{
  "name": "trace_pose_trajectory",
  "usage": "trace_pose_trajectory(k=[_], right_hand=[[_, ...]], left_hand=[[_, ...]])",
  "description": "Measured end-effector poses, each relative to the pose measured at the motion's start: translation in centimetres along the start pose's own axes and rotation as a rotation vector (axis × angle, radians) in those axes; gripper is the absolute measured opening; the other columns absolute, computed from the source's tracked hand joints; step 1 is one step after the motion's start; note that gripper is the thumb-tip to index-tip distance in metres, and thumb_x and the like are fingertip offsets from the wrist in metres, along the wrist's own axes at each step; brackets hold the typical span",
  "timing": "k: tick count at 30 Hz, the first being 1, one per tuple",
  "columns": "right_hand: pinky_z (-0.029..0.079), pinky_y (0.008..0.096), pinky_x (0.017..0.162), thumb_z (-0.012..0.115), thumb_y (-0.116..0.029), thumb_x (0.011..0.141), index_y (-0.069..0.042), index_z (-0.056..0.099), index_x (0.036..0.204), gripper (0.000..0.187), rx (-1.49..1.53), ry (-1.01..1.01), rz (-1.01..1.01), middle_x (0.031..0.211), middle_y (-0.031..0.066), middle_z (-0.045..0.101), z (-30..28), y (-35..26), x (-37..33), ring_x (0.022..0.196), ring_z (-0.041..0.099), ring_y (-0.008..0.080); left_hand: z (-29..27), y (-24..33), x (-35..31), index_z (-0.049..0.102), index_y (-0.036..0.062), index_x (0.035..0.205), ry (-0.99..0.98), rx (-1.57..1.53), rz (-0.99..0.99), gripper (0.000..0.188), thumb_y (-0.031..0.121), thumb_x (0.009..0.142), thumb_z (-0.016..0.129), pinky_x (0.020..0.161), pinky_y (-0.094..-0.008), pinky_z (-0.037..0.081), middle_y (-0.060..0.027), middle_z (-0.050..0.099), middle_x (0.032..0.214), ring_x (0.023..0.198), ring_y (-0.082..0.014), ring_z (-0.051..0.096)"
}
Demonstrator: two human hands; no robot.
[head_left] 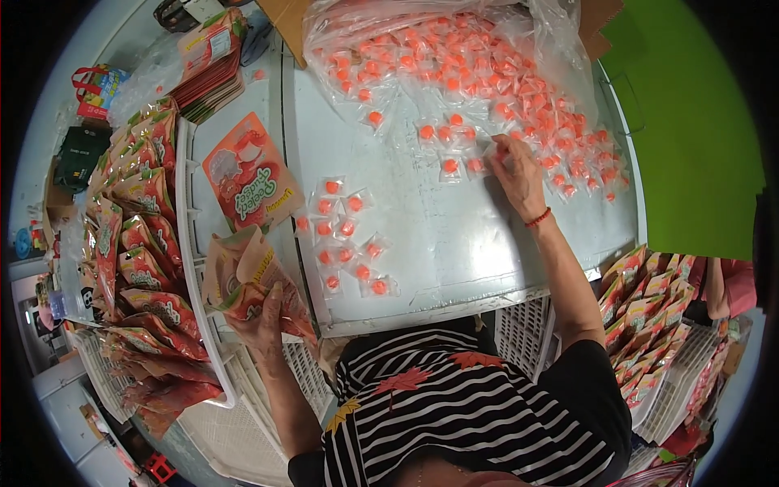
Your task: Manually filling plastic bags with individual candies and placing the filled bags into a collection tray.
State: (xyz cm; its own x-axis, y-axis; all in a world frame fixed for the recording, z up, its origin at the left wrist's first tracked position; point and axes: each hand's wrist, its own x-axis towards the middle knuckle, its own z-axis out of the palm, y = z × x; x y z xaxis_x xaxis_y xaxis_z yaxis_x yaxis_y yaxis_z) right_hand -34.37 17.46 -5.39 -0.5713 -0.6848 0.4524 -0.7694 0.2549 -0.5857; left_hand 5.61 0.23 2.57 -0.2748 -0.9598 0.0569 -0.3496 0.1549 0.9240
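Observation:
My left hand [264, 323] grips a red printed pouch [240, 274] by its lower part, at the left end of the table. The pouch's mouth gapes at the top; its contents are hidden. Out over the table, my right hand [521, 180] has its fingers pinched at a small orange candy [475, 165] in a clear wrapper. Beside those fingers lie several more wrapped candies [445, 132]. A separate group of wrapped candies [347, 228] lies between my hands. Just beyond the held pouch, another pouch [253, 174] lies flat.
A large heap of wrapped candies [454, 61] spills from a clear plastic bag [560, 32] at the far side. Filled pouches [146, 280] crowd a white crate [191, 203] on my left. More pouches [641, 316] stand at right. Flat pouches [213, 77] are stacked far left.

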Motion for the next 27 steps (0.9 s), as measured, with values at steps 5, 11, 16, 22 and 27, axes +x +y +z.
trace_pose_trajectory(k=[5,11,16,22,27], right_hand=[[0.046,0.0377,0.085,0.071,-0.007,0.074,-0.008,0.055,0.117,0.046,-0.345,0.183,-0.078,0.108,0.0129,0.058,-2.6,0.9,2.2,0.100,0.055,0.0285],[0.026,0.0517,0.105,0.071,-0.040,0.075,-0.011,0.049,0.129,0.065,-0.231,-0.084,-0.253,0.135,0.0158,0.042,1.5,-3.0,2.6,0.127,0.034,0.0388],[0.024,0.0550,0.105,0.065,-0.052,0.076,-0.016,0.049,0.130,0.067,-0.283,-0.386,-0.379,0.138,0.0154,0.039,5.1,-3.9,3.1,0.131,0.029,0.0407],[0.032,0.0517,0.097,0.066,-0.047,0.078,-0.013,0.054,0.120,0.056,-0.155,-0.346,-0.433,0.133,0.0123,0.042,7.5,-7.6,1.0,0.121,0.037,0.0386],[0.032,0.0503,0.096,0.066,-0.039,0.078,-0.007,0.054,0.109,0.046,-0.147,-0.405,-0.497,0.129,0.0092,0.046,8.3,-8.1,2.6,0.122,0.036,0.0390]], left_hand=[[-0.4,-0.3,0.0,0.039,-0.0023,0.128,0.001,-0.040,0.015,0.068,0.018,0.075,0.077,0.094,-0.0333,0.040,-0.0135,0.050,0.121,0.105,-0.0217,0.052],[0.4,0.3,-0.1,0.046,-0.0016,0.119,0.039,-0.103,-0.044,0.057,0.012,0.073,0.077,0.084,-0.0298,0.045,-0.0099,0.055,0.110,0.093,-0.0184,0.055],[0.3,0.9,0.4,0.059,-0.0006,0.086,0.043,-0.122,0.100,0.031,0.007,0.066,0.081,0.068,-0.0258,0.047,-0.0044,0.060,0.082,0.072,-0.0134,0.056],[1.1,1.1,0.8,0.048,-0.0037,0.119,0.108,0.218,0.418,0.078,0.017,0.056,0.089,0.089,-0.0389,0.046,-0.0170,0.053,0.120,0.106,-0.0281,0.055],[2.3,1.8,2.4,0.035,0.0010,0.134,-0.063,0.407,0.551,0.103,0.022,0.050,0.090,0.096,-0.0442,0.041,-0.0186,0.042,0.134,0.117,-0.0378,0.045]])
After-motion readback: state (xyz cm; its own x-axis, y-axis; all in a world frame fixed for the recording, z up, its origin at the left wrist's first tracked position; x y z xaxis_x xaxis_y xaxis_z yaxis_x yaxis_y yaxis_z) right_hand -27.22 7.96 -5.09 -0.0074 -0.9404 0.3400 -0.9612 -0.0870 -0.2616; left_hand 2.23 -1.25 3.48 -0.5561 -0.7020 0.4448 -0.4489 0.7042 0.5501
